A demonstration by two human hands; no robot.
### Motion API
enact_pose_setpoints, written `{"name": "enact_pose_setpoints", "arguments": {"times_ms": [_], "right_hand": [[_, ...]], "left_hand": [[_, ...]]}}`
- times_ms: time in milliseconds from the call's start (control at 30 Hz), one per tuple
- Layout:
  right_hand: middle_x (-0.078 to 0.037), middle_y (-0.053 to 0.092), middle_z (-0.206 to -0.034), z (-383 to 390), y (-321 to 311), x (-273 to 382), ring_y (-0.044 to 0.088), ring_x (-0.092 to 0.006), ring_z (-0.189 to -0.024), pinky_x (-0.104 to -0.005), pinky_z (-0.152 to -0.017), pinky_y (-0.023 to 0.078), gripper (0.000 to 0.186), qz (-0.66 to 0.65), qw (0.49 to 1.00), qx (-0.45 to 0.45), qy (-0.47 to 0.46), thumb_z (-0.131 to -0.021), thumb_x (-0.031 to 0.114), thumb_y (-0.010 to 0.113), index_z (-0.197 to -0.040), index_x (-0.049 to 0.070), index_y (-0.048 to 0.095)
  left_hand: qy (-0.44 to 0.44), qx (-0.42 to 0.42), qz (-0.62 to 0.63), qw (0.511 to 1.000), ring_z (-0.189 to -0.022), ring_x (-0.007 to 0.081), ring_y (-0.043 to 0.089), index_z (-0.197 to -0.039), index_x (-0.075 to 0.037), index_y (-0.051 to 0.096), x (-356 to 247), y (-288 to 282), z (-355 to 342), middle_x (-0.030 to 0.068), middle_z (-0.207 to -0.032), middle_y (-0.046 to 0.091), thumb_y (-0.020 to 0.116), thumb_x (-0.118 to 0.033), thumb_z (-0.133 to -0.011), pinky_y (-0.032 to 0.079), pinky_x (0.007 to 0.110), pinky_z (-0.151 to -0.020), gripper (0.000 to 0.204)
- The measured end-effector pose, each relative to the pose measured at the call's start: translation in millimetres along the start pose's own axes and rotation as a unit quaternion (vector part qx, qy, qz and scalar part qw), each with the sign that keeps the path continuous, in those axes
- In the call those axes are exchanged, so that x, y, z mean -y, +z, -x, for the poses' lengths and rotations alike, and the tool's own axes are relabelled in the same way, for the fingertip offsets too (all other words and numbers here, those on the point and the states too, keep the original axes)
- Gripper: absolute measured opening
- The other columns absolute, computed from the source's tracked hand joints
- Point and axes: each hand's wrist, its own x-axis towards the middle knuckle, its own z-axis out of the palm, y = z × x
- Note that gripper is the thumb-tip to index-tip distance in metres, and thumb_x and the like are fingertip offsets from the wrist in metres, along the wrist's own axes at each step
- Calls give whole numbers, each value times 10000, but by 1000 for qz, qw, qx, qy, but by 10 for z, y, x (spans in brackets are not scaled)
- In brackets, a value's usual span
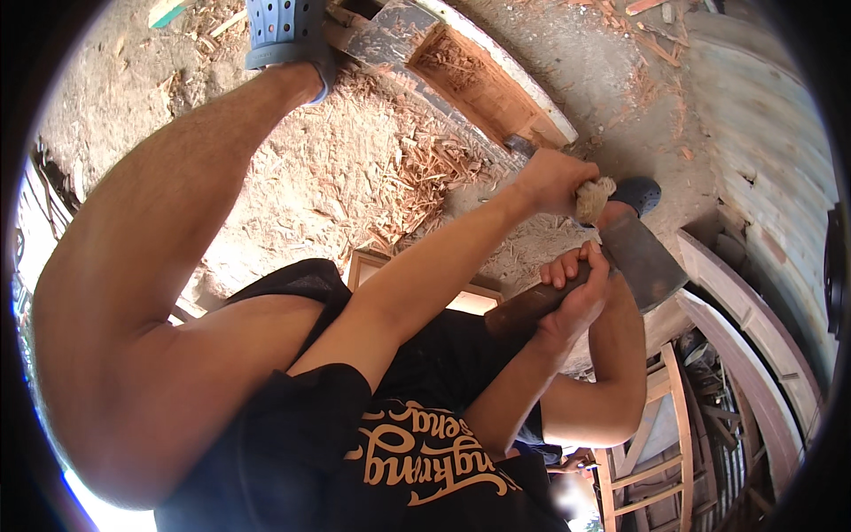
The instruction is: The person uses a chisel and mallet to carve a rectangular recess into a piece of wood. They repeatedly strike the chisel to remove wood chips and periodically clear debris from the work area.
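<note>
My left hand (557, 180) is closed around a pale, rough, knobbly lump (594, 199), just above a broad dark metal blade (640, 260). My right hand (581, 288) grips the dark wooden handle (519, 310) joined to that blade, thumb upward along it. The handle runs down toward my lap. Beyond my hands, a hollowed wooden piece (541, 120) with flaking paint, wood chips in its cavity, lies on the ground; a small dark object (519, 144) sits at its near end.
My legs are bent either side, in blue (284, 31) and dark (638, 197) clogs. Wood shavings (425, 186) strew the ground. A corrugated metal wall (762, 177), curved planks (745, 337) and wooden frames (647, 470) line the right. Another person (572, 465) is partly visible behind.
</note>
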Motion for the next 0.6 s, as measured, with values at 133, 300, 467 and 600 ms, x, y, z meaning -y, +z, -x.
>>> {"name": "enact_pose_setpoints", "arguments": {"times_ms": [133,300,467,600], "right_hand": [[-2,371,-616,-100,77,-153,364,-104,-488,-279,-509,371,202,7,1000,13,24,-931,254,523,-835,99,435],[-10,378,-608,-43,-21,-143,366,-113,-485,-280,-509,372,190,-64,995,-6,-75,-913,222,522,-809,89,436],[-19,375,-597,-149,-3,-220,356,-124,-468,-284,-505,368,166,6,999,-31,39,-883,197,523,-796,77,447],[-20,382,-584,-140,-65,-254,375,-134,-469,-299,-492,374,180,-109,992,-54,-26,-880,202,523,-765,88,443]], "left_hand": [[-4,23,-8,1000,-715,296,650,-824,-155,610,-15,69,15,51,-725,645,728,-274,-662,486,423,-594,233],[-10,37,-21,999,-725,293,652,-827,-156,612,36,47,7,48,-736,647,719,-254,-655,481,428,-590,225],[3,29,-14,999,-727,299,652,-824,-156,607,11,31,43,59,-724,642,717,-261,-652,484,434,-594,230],[6,56,-34,998,-728,299,653,-817,-156,598,19,78,29,58,-718,640,714,-279,-659,486,434,-593,231]]}}
